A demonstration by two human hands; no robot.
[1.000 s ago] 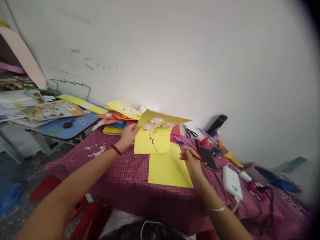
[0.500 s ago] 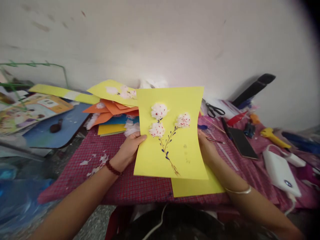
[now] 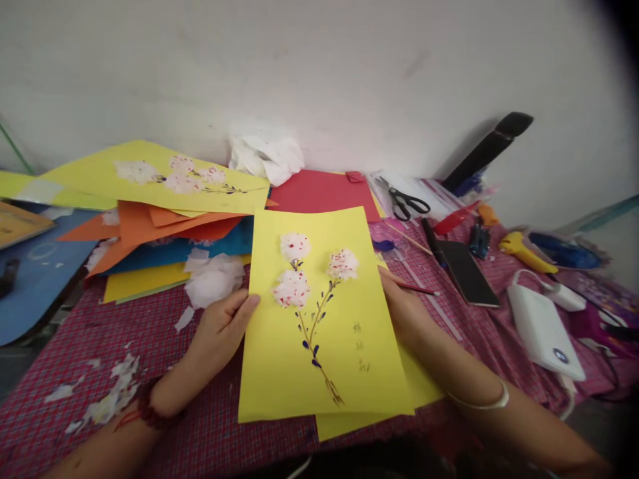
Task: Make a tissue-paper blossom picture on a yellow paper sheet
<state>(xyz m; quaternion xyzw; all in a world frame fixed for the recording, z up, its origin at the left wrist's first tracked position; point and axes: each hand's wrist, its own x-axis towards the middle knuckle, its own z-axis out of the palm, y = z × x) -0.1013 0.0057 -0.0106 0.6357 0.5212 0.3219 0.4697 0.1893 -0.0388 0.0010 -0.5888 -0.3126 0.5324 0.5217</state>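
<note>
One yellow sheet (image 3: 349,359) has dropped lower, three blossoms (image 3: 292,289), two hands (image 3: 219,326) (image 3: 405,309) gripping it.

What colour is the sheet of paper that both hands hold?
The sheet is yellow, with white flowers dotted red; the head view shows it.

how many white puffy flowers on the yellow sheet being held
3: top-left flower, right flower and lower-left flower, all on the yellow sheet held by the left hand and right hand. None looks hidden.
</note>
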